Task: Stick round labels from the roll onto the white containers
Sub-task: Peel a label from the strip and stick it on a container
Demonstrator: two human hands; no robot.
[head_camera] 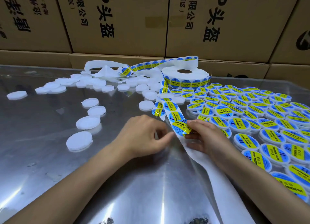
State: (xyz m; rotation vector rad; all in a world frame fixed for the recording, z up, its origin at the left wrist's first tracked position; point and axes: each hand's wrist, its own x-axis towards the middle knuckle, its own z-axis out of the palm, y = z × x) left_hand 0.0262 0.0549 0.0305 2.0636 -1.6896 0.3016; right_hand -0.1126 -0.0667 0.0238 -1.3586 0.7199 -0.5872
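Taking the round blue-and-yellow label [182, 129] being peeled as the landmark: well to its left, bare round white plastic containers [88, 122] lie in a loose line on the shiny metal tabletop [50, 156], the nearest ones well apart from either hand. The left hand [142, 136] sits just left of the label, fingers curled, thumb and forefinger tips touching the edge of the white backing strip [199, 156]; whether it truly pinches the strip I cannot tell. Just right of the label, the right hand [206, 138] pinches the label's edge, lifting it off the strip. The strip's long axis runs from behind the label, where the white label roll [184, 74] stands, down toward the person.

The next move probably turns on this: the unlabelled containers lie to the left, nearer the left hand, while the label is in the right. Right of the label, already-labelled white containers [251, 123] crowd the tabletop.
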